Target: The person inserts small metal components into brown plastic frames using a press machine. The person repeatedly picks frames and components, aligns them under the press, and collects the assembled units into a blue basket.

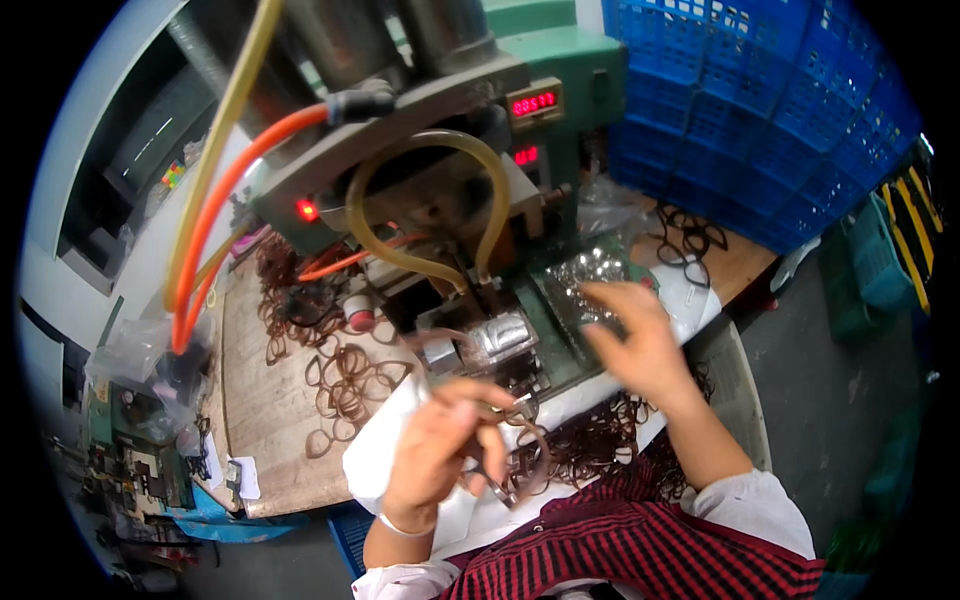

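We count 2 hands: the left hand [440,450] and the right hand [635,340]. There is 1 green machine [560,60], and it carries 2 red number displays [534,103], 1 small red lamp [306,210] and 1 red knob [359,316]. We see 2 orange hoses [240,170] and 2 yellowish tubes [420,150]. There is 1 blue plastic crate [760,110] and 1 wooden board [260,440]. The brown loops [345,385] on the board are too many for an exact count; they are more than 10. The left hand has 1 brown loop [525,465].
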The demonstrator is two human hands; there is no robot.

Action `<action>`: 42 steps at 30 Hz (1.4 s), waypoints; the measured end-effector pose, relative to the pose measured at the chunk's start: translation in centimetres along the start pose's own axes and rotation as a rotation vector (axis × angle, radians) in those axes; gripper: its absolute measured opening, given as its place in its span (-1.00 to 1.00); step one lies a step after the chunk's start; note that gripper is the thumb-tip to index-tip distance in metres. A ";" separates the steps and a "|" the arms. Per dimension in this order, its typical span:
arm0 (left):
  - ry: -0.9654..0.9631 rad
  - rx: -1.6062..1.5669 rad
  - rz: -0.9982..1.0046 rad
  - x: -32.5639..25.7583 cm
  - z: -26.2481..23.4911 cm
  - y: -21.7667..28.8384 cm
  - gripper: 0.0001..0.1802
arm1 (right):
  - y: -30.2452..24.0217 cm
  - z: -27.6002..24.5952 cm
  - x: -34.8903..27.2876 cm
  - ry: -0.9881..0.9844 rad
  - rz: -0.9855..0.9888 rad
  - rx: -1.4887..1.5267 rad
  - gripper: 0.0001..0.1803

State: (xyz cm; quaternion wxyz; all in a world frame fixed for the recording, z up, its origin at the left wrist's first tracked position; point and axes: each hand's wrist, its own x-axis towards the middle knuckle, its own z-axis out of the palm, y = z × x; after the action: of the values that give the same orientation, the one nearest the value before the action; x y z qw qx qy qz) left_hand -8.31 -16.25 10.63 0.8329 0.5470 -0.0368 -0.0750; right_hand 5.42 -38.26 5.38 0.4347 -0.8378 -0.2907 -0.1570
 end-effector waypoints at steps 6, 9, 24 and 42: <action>0.116 -0.283 -0.268 3.8 1.2 -3.8 -0.58 | 8.0 2.6 -2.8 0.085 0.042 -0.494 -0.77; 0.173 -0.319 -0.239 4.3 1.9 -4.4 -0.59 | 8.1 3.1 0.1 0.186 -0.011 -0.347 -0.89; 0.016 -0.169 -0.207 0.4 0.8 -6.3 -0.63 | 9.7 6.0 3.2 0.080 -0.051 -0.128 -0.86; 1.329 1.752 -0.075 4.7 -24.6 -9.6 -0.76 | 8.1 4.3 -0.6 0.072 0.288 0.156 -0.83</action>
State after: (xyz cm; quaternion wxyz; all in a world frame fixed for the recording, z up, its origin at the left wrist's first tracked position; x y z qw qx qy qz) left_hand -0.94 1.55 -8.07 0.0068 0.8807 0.3951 0.2613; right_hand 10.08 -38.63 -2.51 0.5265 -0.8284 -0.1632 -0.0998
